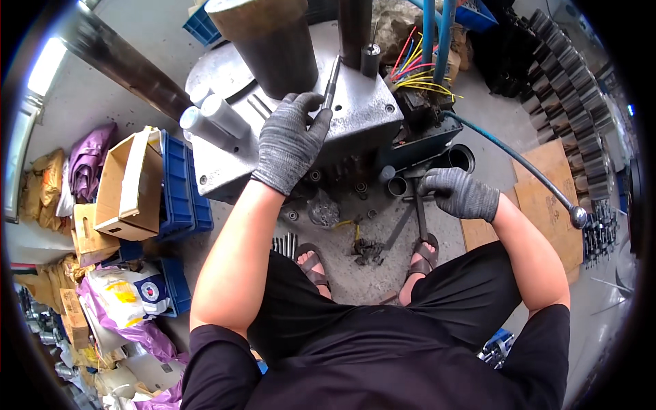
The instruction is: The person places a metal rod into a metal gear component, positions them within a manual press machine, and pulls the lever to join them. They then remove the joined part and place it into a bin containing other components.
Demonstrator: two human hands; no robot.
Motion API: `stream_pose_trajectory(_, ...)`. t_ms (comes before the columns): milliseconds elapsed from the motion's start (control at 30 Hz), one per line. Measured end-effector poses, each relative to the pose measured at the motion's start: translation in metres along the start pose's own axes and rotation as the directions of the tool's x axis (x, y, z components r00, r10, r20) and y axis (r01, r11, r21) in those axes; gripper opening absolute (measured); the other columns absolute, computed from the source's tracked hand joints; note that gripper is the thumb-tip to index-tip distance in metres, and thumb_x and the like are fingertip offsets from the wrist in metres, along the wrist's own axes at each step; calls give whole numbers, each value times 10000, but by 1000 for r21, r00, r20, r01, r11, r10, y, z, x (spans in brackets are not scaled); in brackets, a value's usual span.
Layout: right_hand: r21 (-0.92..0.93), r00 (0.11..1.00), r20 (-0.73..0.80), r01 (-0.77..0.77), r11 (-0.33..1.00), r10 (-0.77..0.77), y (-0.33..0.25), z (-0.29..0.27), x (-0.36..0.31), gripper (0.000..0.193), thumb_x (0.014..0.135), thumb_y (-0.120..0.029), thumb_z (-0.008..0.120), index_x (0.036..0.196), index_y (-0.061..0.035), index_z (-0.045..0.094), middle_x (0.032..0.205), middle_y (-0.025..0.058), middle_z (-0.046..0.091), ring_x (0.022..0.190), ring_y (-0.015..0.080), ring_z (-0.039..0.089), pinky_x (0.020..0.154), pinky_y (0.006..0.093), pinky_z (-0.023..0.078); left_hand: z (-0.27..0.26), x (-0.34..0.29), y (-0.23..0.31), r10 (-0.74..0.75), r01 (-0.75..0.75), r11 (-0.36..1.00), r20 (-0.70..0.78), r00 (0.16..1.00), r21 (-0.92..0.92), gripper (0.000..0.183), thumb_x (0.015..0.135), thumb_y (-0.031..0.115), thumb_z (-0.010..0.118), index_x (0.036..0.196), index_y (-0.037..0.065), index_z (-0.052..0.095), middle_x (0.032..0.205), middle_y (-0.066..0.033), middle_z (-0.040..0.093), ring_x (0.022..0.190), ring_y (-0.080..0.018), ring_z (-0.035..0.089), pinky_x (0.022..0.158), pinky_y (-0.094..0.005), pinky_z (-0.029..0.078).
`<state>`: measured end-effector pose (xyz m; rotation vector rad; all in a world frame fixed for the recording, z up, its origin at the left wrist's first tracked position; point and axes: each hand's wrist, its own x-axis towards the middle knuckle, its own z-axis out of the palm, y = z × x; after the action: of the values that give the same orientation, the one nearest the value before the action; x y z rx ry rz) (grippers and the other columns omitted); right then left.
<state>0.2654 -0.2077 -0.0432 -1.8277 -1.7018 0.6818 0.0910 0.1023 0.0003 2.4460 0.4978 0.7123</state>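
Note:
My left hand, in a grey knitted glove, is above the front of a steel press table. Its thumb and fingers close on a slim stepped metal pin, whose narrow end points up and away. Off to the right, my gloved right hand has its fingers curled beside a dark metal bar. Whether those fingers hold the bar or something small is hidden. Close by are a short tube and a wider black ring. Behind the pin rises a thick steel cylinder.
White plastic cylinders stand at the table's left. Blue crates and an opened cardboard box are to the left. Coloured wires and a blue hose lie rightward, before stacked metal tubes. Metal parts litter the floor between my feet.

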Motion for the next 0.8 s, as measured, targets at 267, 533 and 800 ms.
stream_pose_trajectory(267,-193,914,232,-293,936,334,21,12,10,299,862,-153,704,1143,-52,717,1081,190,717,1016,401,674,892,466,553,15,0,14,-73,4,957,229,971,289,417,926,369,713,1243,99,716,1258,-190,652,1087,-365,686,924,-463,559)
stream_pose_trajectory(533,-295,893,215,-327,898,396,13,16,19,518,960,-453,661,1285,-50,687,1186,190,717,1117,359,681,993,435,542,23,-4,17,0,-71,949,225,974,308,435,913,353,716,1239,65,716,1226,-180,658,1075,-353,683,910,-451,564)
stream_pose_trajectory(800,-308,695,426,-491,815,579,-1,10,32,659,998,-641,516,1180,-48,739,1101,195,740,1062,372,683,956,442,521,22,-11,5,-36,-40,934,207,978,355,348,891,351,739,1144,112,742,1104,-199,671,941,-344,716,818,-458,587)
